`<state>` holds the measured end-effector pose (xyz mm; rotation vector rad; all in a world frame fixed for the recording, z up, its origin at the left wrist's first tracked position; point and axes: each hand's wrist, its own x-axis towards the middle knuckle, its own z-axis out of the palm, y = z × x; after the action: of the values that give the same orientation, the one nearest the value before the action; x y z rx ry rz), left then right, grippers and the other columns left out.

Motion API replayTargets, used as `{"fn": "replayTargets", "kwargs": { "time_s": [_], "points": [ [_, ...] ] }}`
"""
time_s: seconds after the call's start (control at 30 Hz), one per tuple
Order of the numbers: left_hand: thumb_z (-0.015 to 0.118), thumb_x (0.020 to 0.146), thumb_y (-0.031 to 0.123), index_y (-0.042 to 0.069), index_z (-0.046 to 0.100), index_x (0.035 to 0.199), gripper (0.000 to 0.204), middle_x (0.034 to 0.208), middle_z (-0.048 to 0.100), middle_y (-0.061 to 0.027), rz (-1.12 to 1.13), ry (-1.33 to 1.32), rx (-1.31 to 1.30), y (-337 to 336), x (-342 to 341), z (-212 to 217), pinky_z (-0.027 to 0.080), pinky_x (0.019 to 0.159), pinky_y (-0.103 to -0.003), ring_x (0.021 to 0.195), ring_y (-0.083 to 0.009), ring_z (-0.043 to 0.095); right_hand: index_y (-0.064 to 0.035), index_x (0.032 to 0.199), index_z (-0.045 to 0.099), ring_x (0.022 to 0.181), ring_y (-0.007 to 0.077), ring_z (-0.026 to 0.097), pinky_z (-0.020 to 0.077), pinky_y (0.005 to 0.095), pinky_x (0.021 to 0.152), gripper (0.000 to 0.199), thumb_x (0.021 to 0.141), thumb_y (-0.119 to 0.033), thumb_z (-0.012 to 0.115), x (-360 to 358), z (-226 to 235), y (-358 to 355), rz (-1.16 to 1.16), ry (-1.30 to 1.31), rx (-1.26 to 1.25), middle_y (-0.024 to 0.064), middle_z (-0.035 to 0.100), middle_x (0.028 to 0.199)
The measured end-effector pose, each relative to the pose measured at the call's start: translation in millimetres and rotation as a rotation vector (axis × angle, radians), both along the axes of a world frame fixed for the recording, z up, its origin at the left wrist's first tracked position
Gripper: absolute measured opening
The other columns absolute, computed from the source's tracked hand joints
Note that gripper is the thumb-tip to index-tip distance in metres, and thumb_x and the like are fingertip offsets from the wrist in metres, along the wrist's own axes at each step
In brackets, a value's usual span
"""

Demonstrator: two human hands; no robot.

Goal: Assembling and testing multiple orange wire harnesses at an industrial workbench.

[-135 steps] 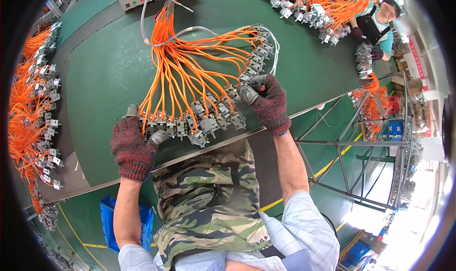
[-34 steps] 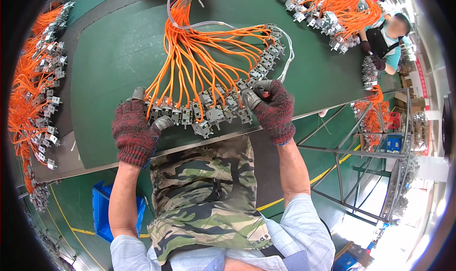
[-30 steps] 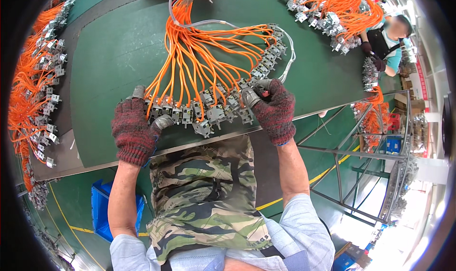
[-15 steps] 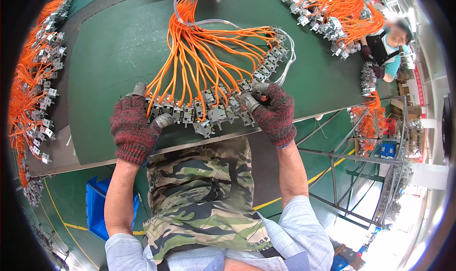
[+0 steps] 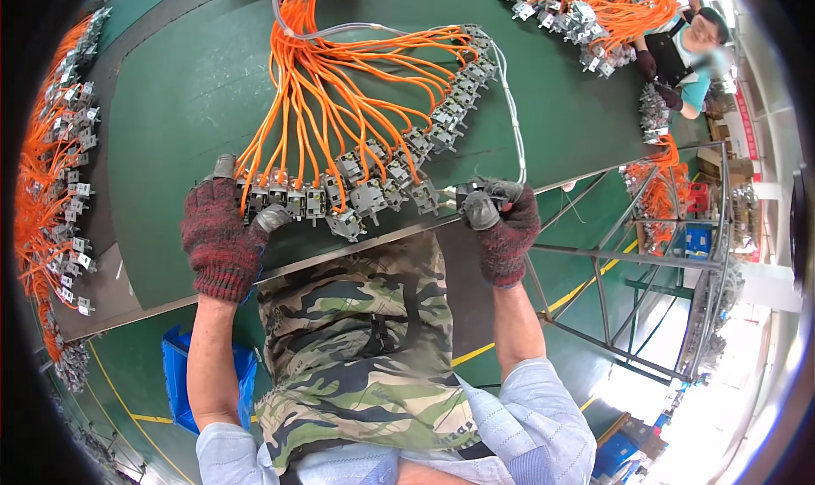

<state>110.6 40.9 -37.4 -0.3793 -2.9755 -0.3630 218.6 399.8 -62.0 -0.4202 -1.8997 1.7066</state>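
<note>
A bundle of orange wires [image 5: 340, 103] fans out over the green table [image 5: 187, 86] and ends in a curved row of grey metal connector blocks [image 5: 356, 192]. My left hand [image 5: 222, 234], in a dark red knit glove, grips the left end of that row near the table's front edge. My right hand [image 5: 501, 222], gloved the same way, is closed on a block at the row's right end, just off the table edge. A grey cable [image 5: 513, 120] loops around the right side of the bundle.
More orange wire harnesses with blocks lie along the left table edge [image 5: 59, 171] and at the far right [image 5: 586, 9], where another person [image 5: 688, 52] works. A metal frame rack [image 5: 654, 256] stands right of me. A blue bin [image 5: 182, 375] sits on the floor below.
My right hand has slid right and slightly down along the block row, now past the table edge. My left hand has stayed at the left end.
</note>
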Motion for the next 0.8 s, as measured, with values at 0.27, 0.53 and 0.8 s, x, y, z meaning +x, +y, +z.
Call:
{"fn": "replayTargets", "kwargs": {
  "time_s": [0.27,0.53,0.8],
  "points": [
    [0.087,0.081,0.048,0.003,0.046,0.159,0.099,0.136,0.064,-0.0243,0.003,-0.027,-0.013,-1.0,2.4,3.0,0.046,0.111,-0.055,0.127,-0.0455,0.058,-0.0054,0.105,0.075,0.082,0.0058,0.059,0.0531,0.0254,0.079,0.029,0.084,-0.014,0.093,-1.4,-17.3,-17.9,-0.087,0.012,0.060,-0.0047,0.070,0.089],
    [0.087,0.081,0.048,0.003,0.046,0.159,0.100,0.137,0.063,-0.0242,0.012,-0.046,0.001,1.3,-1.0,3.0,0.045,0.111,-0.055,0.128,-0.0457,0.058,-0.0052,0.107,0.075,0.082,0.0053,0.061,0.0546,0.0253,0.077,0.030,0.085,-0.013,0.093,-8.1,4.1,-22.4,-0.035,0.019,-0.027,-0.0014,0.074,0.092],
    [0.086,0.077,0.062,0.007,0.050,0.157,0.104,0.137,0.064,-0.0232,0.034,-0.037,0.003,2.3,-1.2,-0.9,0.047,0.109,-0.057,0.129,-0.0443,0.058,-0.0060,0.106,0.073,0.078,0.0038,0.053,0.0513,0.0236,0.074,0.029,0.084,-0.003,0.092,-28.9,14.4,-35.0,0.139,-0.019,0.170,-0.0047,0.065,0.089]
  ]
}}
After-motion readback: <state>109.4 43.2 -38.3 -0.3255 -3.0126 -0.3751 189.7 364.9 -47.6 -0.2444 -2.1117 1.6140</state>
